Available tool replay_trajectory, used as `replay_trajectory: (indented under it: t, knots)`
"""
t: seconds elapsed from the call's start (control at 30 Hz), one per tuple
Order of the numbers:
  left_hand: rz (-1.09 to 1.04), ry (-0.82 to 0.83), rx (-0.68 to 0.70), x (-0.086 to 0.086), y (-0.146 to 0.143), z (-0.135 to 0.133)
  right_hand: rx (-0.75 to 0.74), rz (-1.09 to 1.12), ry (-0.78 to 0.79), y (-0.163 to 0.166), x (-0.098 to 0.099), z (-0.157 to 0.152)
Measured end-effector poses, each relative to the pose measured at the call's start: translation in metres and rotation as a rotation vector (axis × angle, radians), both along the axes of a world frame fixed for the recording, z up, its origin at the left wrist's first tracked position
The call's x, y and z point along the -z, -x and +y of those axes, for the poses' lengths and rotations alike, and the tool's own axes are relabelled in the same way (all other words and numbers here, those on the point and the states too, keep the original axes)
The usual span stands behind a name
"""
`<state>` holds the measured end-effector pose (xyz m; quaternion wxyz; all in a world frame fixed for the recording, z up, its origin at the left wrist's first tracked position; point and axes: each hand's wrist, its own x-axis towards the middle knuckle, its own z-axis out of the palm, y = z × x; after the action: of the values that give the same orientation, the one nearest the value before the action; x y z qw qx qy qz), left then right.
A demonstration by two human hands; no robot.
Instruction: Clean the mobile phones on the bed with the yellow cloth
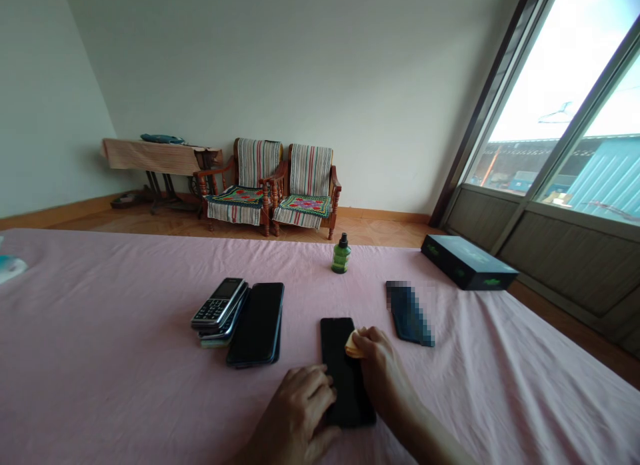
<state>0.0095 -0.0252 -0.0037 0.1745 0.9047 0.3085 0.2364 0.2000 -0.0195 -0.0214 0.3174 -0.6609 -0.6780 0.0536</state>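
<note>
A black smartphone (344,378) lies flat, screen up, on the pink cloth cover in front of me. My left hand (303,405) holds its lower left edge, with the fingers curled onto the screen and the thumb near the bottom end. A small folded yellow-orange cloth (354,345) is pinched in my right hand (377,365) and pressed against the screen's upper right part. To the left lies a pile of keypad phones (223,305), and right beside it are stacked dark smartphones (256,325). A dark blue phone (411,318), partly pixelated, lies to the right.
A green bottle with a black cap (341,257) stands upright beyond the phones. At the far right edge sits a flat black box (467,259). Two wooden armchairs (305,185) and a cloth-covered table (155,157) stand by the wall, with windows (540,131) on the right.
</note>
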Motion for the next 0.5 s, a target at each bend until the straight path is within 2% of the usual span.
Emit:
replay_trajectory:
  t: [0.27, 0.37, 0.5]
  knots:
    - [0.005, -0.041, 0.012, 0.008, 0.003, 0.0, -0.104, -0.036, 0.03, -0.004, 0.028, -0.058]
    - [0.008, -0.01, 0.007, 0.007, 0.003, -0.001, -0.146, -0.005, 0.06, 0.001, 0.019, -0.056]
    - [0.011, 0.051, -0.016, 0.0, 0.001, -0.003, -0.197, 0.07, 0.04, 0.011, -0.007, -0.021]
